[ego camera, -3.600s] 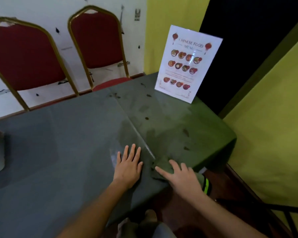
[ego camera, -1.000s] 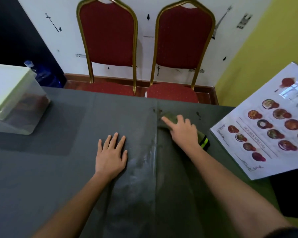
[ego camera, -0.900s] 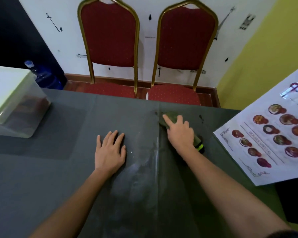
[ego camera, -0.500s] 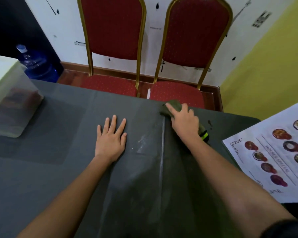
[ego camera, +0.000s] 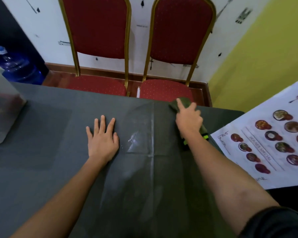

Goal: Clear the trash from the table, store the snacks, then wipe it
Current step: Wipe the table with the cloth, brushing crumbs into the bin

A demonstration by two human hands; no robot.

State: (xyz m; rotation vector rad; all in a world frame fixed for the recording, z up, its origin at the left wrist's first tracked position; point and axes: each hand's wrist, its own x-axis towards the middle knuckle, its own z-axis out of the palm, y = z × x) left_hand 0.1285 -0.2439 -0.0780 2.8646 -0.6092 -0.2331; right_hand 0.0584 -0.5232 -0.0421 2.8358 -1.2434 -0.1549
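Evidently the wiping step was in hand; no trash or loose snacks showed on the grey-covered table (ego camera: 41,134), so the 2 first parts looked done, though that is a judgement from this view only; the right hand (ego camera: 188,120) pressed a dark green cloth (ego camera: 183,102) against the far edge of the table, in front of the right one of 2 red chairs (ego camera: 165,90), its fingers lying over the cloth and somewhat bent, the forefinger stretched forward; whether they gripped the cloth or only pushed it I could not tell; the left hand (ego camera: 101,138) lay flat on the table with fingers spread and straight, holding nothing, apparently steadying the cover; a damp sheen marked the crease between the hands; a clear lidded container (ego camera: 2,114) stood at the left edge, and a laminated menu (ego camera: 268,143) leaned at the right; the next move probably called for drawing the cloth back along a fresh strip, keeping even pressure and staying clear of the menu.
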